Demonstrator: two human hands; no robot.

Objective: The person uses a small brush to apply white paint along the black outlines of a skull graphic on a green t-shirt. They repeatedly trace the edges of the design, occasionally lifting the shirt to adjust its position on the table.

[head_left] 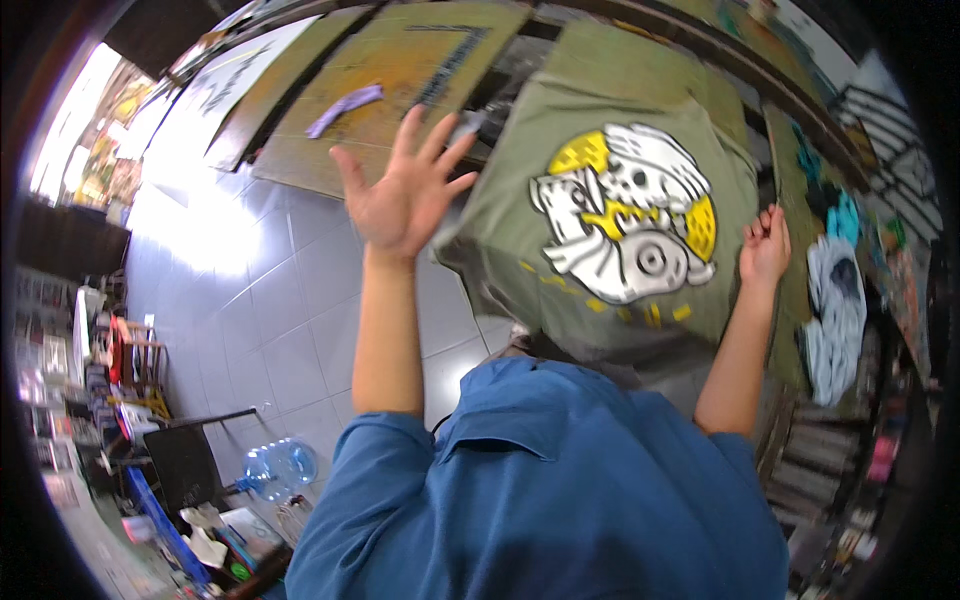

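An olive-green T-shirt (500,230) is spread over a flat board in front of me, its lower edge hanging loose toward my body. A skull print (645,190) in white, black and yellow covers its middle. To the left of the shirt, my left hand (405,200) is raised with its fingers spread wide, holding nothing. At the shirt's right side is my right hand (765,248), with its fingers curled in. Whether fabric is caught in those fingers is hidden.
Several flat boards line the far side; a purple strip (346,108) lies on one board (310,150). Light-blue cloth (835,310) hangs at the right. On the tiled floor (300,260), lower left, are a clear blue water jug (282,468) and a black chair (185,462).
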